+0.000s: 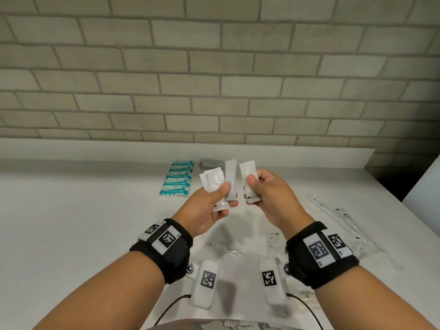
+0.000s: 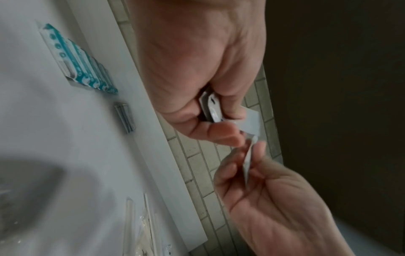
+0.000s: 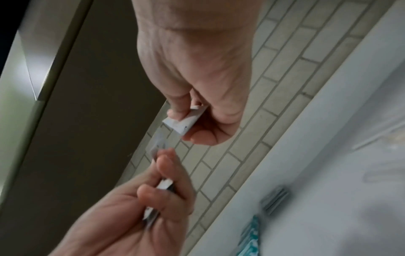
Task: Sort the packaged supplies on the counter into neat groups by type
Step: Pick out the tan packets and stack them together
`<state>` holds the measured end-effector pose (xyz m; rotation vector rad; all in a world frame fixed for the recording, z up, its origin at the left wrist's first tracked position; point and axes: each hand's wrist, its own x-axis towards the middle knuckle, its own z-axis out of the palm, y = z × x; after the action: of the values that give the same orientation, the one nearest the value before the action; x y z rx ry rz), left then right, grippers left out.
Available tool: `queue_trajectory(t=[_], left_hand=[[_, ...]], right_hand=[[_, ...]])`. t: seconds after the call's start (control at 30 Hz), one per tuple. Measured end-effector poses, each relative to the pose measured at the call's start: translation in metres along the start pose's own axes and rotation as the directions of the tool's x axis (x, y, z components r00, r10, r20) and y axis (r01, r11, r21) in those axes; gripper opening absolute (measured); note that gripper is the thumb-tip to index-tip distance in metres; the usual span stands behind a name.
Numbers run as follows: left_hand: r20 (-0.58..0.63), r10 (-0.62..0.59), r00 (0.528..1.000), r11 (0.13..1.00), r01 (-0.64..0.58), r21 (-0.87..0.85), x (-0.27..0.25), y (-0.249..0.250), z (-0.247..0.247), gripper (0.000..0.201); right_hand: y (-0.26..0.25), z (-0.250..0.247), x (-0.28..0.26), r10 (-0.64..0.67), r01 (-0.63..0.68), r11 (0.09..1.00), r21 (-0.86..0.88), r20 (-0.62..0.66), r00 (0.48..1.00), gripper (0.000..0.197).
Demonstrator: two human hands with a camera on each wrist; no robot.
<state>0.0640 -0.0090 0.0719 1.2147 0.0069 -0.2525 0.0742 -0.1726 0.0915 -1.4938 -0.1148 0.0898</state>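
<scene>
Both hands are raised above the white counter (image 1: 95,222). My left hand (image 1: 225,195) pinches a fan of several flat white packets (image 1: 214,183) between thumb and fingers. My right hand (image 1: 252,186) grips one more white packet (image 1: 248,173), upright and just right of the fan, with a small gap between them. In the left wrist view the left hand (image 2: 219,124) clamps the packet ends (image 2: 211,107). The right wrist view shows the right hand (image 3: 186,128) pinching its packet (image 3: 186,121).
A neat row of teal-and-white packs (image 1: 177,179) lies at the back of the counter, with a small stack of grey packets (image 1: 209,163) beside it. Long clear-wrapped items (image 1: 338,217) lie scattered at the right and under my wrists. A brick wall stands behind.
</scene>
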Motion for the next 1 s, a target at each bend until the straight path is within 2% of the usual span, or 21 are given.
queue_trajectory(t=[0.07,0.17,0.27,0.33,0.4,0.5,0.63,0.7,0.77,0.8,0.87,0.93,1.0], left_hand=[[0.057,-0.026,0.998,0.999,0.024,0.032,-0.003,0.002,-0.004,0.016],[0.052,-0.009,0.999,0.997,0.005,0.075,-0.005,0.005,-0.016,0.016],[0.041,0.016,0.999,0.997,-0.019,0.079,-0.007,0.007,-0.029,0.016],[0.040,-0.006,0.999,0.999,0.004,0.054,-0.008,0.008,-0.036,0.015],[0.043,-0.044,0.998,0.999,0.044,0.002,-0.010,0.009,-0.045,0.017],[0.069,-0.068,0.995,0.998,0.068,-0.005,-0.012,0.010,-0.058,0.018],[0.052,-0.047,0.998,0.997,0.044,0.064,-0.011,0.008,-0.064,0.020],[0.054,-0.045,0.998,0.999,0.043,0.033,-0.011,0.007,-0.064,0.020],[0.064,-0.048,0.997,0.999,0.048,-0.004,-0.011,0.007,-0.063,0.021],[0.067,-0.053,0.996,0.998,0.055,-0.025,-0.011,0.006,-0.062,0.021],[0.070,-0.060,0.996,0.996,0.064,-0.056,-0.009,0.005,-0.059,0.022],[0.079,-0.058,0.995,0.996,0.063,-0.066,-0.008,0.003,-0.053,0.025],[0.109,-0.056,0.993,0.998,0.060,-0.035,-0.008,0.001,-0.045,0.025]], right_hand=[[-0.001,0.017,-0.001,-0.016,0.011,0.998,0.062,0.078,0.997,0.006],[0.002,0.036,0.001,-0.039,0.039,0.999,-0.003,0.030,0.999,0.010],[0.012,0.049,0.004,-0.050,0.047,0.983,-0.177,-0.011,0.999,0.016],[0.017,0.055,0.005,-0.055,0.039,0.946,-0.321,-0.040,0.998,0.014],[0.020,0.061,0.006,-0.059,0.023,0.921,-0.390,-0.079,0.995,0.012],[0.022,0.069,0.007,-0.021,-0.008,0.950,-0.313,-0.090,0.996,0.008],[0.030,0.078,0.010,-0.068,0.026,0.925,-0.380,-0.097,0.993,0.020],[0.033,0.078,0.010,-0.060,0.023,0.949,-0.315,-0.108,0.992,0.022],[0.034,0.074,0.009,-0.053,0.023,0.975,-0.219,-0.129,0.990,0.012],[0.034,0.070,0.009,-0.058,0.026,0.981,-0.193,-0.161,0.985,0.015],[0.035,0.062,0.011,-0.056,0.028,0.991,-0.128,-0.215,0.975,0.039],[0.032,0.053,0.011,-0.022,0.019,1.000,-0.020,-0.196,0.980,0.051],[0.028,0.047,0.010,0.000,0.005,0.999,0.045,-0.112,0.994,0.033]])
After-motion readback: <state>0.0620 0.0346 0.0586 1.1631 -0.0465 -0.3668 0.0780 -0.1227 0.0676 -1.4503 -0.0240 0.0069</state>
